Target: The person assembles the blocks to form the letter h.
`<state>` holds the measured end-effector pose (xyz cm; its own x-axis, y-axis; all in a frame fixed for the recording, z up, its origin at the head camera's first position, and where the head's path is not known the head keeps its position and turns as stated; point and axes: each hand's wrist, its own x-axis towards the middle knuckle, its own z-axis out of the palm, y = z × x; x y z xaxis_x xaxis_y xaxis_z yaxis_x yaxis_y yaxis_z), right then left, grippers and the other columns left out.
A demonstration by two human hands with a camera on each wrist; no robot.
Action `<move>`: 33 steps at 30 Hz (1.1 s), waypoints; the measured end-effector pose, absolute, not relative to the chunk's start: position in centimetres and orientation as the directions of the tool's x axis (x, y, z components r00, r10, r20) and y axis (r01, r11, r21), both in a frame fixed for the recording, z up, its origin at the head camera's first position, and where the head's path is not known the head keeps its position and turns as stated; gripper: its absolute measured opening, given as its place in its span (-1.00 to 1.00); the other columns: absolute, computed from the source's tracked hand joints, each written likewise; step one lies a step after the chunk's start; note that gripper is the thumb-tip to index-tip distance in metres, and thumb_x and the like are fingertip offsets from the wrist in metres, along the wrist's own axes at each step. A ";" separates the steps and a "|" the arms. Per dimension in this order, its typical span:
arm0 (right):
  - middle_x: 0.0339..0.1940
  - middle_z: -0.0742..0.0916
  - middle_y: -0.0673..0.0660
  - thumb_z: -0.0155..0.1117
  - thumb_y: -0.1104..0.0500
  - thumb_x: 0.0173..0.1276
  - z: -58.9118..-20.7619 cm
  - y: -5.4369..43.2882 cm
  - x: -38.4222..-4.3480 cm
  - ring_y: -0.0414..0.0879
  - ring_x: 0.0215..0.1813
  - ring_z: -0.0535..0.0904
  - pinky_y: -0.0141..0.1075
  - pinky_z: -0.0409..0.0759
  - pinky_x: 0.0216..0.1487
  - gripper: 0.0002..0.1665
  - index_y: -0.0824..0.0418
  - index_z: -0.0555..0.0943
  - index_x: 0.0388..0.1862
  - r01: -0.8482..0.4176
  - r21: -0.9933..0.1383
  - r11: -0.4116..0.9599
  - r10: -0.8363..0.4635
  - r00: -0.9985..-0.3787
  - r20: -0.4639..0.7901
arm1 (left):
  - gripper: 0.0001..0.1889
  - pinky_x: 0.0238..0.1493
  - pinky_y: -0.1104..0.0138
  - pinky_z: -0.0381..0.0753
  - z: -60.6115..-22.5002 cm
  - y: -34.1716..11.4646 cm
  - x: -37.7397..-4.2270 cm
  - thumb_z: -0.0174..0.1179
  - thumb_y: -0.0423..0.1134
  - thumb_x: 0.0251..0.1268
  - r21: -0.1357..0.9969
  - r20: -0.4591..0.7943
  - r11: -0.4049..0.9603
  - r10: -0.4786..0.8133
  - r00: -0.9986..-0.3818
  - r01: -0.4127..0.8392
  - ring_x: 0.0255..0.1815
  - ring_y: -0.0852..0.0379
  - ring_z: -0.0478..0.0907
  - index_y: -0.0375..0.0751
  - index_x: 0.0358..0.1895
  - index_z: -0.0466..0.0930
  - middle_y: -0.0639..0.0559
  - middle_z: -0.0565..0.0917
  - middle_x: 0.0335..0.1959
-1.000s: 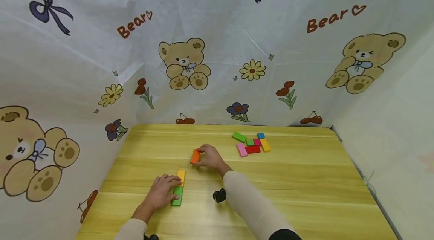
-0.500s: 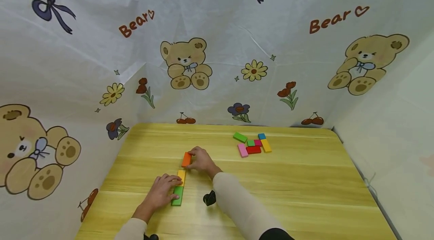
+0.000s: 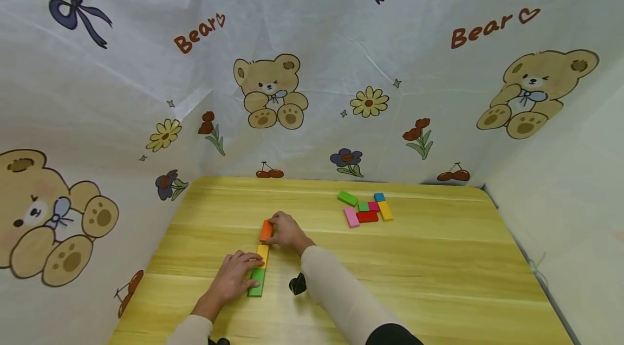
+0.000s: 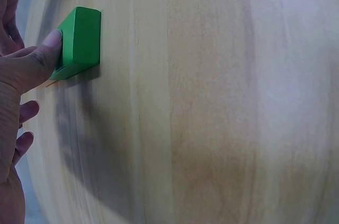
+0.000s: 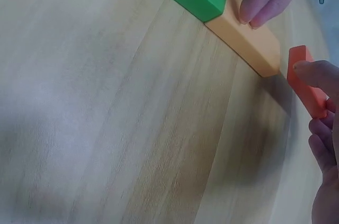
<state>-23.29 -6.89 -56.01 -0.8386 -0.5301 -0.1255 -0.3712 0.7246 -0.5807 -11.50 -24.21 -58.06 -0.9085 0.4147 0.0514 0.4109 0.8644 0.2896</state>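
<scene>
In the head view a green block and a yellow block lie end to end in a line on the wooden table. My left hand rests on them: the fingertips touch the top of the yellow block, while the thumb presses on the green block. Just beyond the yellow one, my right hand pinches an orange block between thumb and fingers. A small gap separates the orange block from the yellow block's far end in the right wrist view.
Toward the back right lies a loose group of several blocks, including a red block, a pink block and a blue block. A bear-printed cloth hangs behind the table.
My right hand has carried the orange block left, to just beyond the yellow block, in line with it. The left hand has stayed on the yellow and green blocks.
</scene>
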 end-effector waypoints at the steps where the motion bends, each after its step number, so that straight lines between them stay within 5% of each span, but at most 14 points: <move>1: 0.09 0.56 0.10 0.51 0.02 0.13 -56.0 -6.9 -23.4 -0.02 0.10 0.50 -0.25 0.48 0.14 -0.31 0.25 0.56 0.21 -0.373 -0.575 0.728 -0.531 -0.837 -0.130 | -0.52 -0.02 0.09 0.35 -58.1 -24.2 -11.5 0.47 -0.06 -0.07 0.289 0.051 0.864 0.416 -0.908 0.412 0.00 0.07 0.43 -0.09 0.01 0.69 0.11 0.60 0.07; 19: 0.12 0.56 0.18 0.44 0.05 0.21 -57.6 -6.1 -23.2 0.06 0.17 0.49 -0.20 0.44 0.21 -0.35 0.32 0.54 0.22 -0.415 -0.601 0.683 -0.574 -0.814 -0.090 | -0.54 -0.03 0.08 0.37 -57.9 -24.0 -11.7 0.48 -0.09 -0.08 0.282 0.038 0.872 0.406 -0.913 0.400 0.00 0.07 0.43 -0.08 -0.01 0.70 0.12 0.60 0.05; 33: 0.17 0.58 0.21 0.38 0.09 0.28 -59.2 -6.1 -22.3 0.10 0.25 0.46 -0.08 0.36 0.29 -0.41 0.33 0.51 0.22 -0.336 -0.736 0.588 -0.499 -0.866 -0.004 | -0.53 -0.05 0.08 0.37 -58.2 -24.2 -11.7 0.47 -0.07 -0.09 0.274 0.052 0.871 0.411 -0.910 0.409 -0.01 0.08 0.43 -0.07 -0.01 0.69 0.13 0.59 0.05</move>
